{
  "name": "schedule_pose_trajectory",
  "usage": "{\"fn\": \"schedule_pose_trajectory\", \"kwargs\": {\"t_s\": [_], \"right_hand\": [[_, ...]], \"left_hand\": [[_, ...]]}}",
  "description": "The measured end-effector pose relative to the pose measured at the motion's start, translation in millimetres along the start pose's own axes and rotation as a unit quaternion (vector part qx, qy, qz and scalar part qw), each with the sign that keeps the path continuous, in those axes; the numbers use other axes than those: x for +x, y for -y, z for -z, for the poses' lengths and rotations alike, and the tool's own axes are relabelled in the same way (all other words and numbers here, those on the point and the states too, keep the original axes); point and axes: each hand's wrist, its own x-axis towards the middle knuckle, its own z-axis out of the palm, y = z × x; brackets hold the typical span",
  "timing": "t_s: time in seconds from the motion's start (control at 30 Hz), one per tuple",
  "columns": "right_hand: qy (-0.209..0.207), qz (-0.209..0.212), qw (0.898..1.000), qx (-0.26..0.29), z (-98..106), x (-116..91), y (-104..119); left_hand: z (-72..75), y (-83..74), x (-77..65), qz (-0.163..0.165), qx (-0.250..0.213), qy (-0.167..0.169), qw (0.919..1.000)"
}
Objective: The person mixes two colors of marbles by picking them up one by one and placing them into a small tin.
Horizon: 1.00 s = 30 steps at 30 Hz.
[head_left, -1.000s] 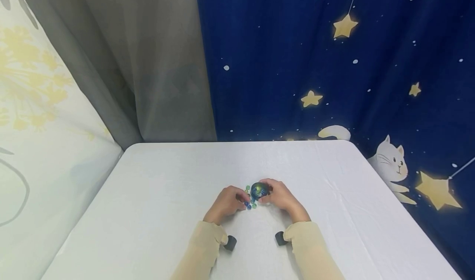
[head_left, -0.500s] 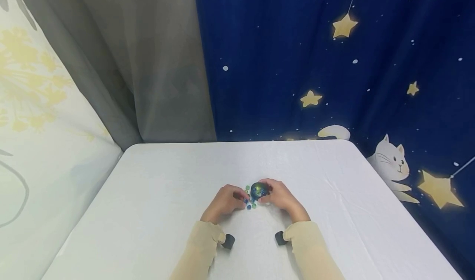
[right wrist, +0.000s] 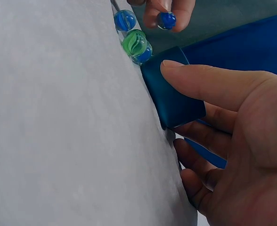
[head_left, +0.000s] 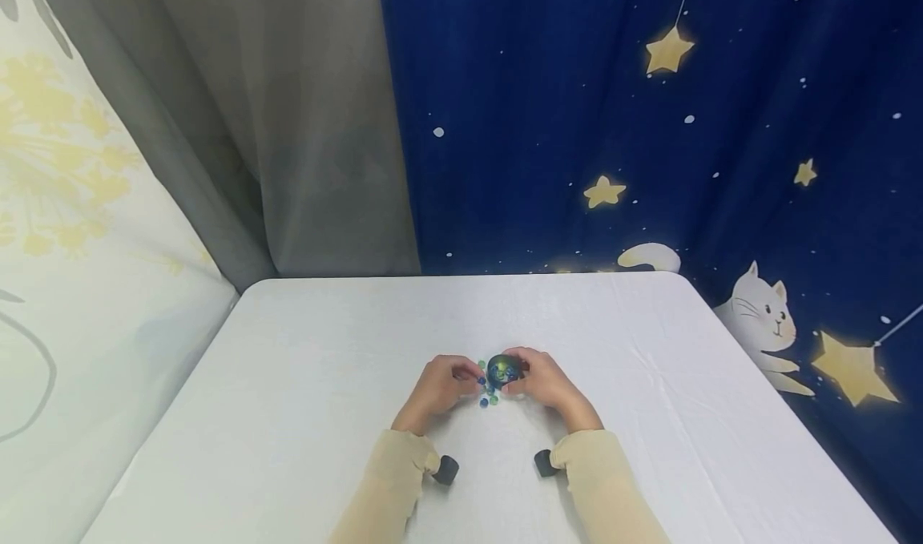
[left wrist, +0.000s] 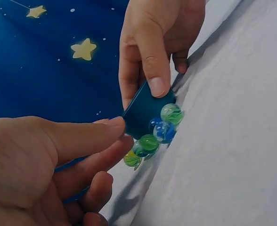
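My left hand point(head_left: 440, 385) pinches a blue marble point(right wrist: 167, 20) between thumb and fingertip, just above the table and left of a dark teal cup point(right wrist: 174, 94). My right hand point(head_left: 546, 380) holds that cup upright on the table, thumb on the near side and fingers round the back. Green and blue marbles show inside the cup's mouth in the head view. More loose marbles lie beside it, among them a green one point(left wrist: 172, 114), a blue-and-white one point(left wrist: 164, 132) and a yellow-green one point(left wrist: 132, 158). The left hand hides some of the pile.
A white cloth covers the table point(head_left: 324, 344). Behind it hang a grey curtain point(head_left: 332, 143) and a dark blue curtain point(head_left: 519, 127) with stars. Each beige sleeve has a black wrist device, such as the left one point(head_left: 446, 470).
My left hand has picked up the blue marble from the near-left side of the pile and moved it slightly forward and toward the cup. The right hand and cup have stayed put.
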Motion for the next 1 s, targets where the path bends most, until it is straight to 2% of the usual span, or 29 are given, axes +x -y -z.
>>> {"fn": "schedule_pose_trajectory", "kwargs": {"t_s": [0.23, 0.47, 0.6, 0.87, 1.0], "right_hand": [[0.001, -0.004, 1.0, -0.001, 0, 0, 0], [0.001, -0.005, 1.0, 0.001, 0, 0, 1], [0.002, -0.004, 1.0, -0.002, 0, -1, 1], [0.002, -0.005, 1.0, -0.005, -1, 0, 2], [0.0, -0.008, 1.0, -0.006, -3, 3, 0]], "left_hand": [[-10.7, -3.3, 1.2, 0.019, -0.015, -0.018, 0.9996], [-18.2, -6.2, 1.6, -0.016, -0.034, -0.02, 0.9991], [-20.6, -8.1, 1.1, -0.028, -0.034, -0.032, 0.9985], [-26.1, -11.7, 0.3, -0.037, -0.023, -0.074, 0.9963], [-28.2, -10.2, 2.7, -0.026, -0.014, -0.084, 0.996]]}}
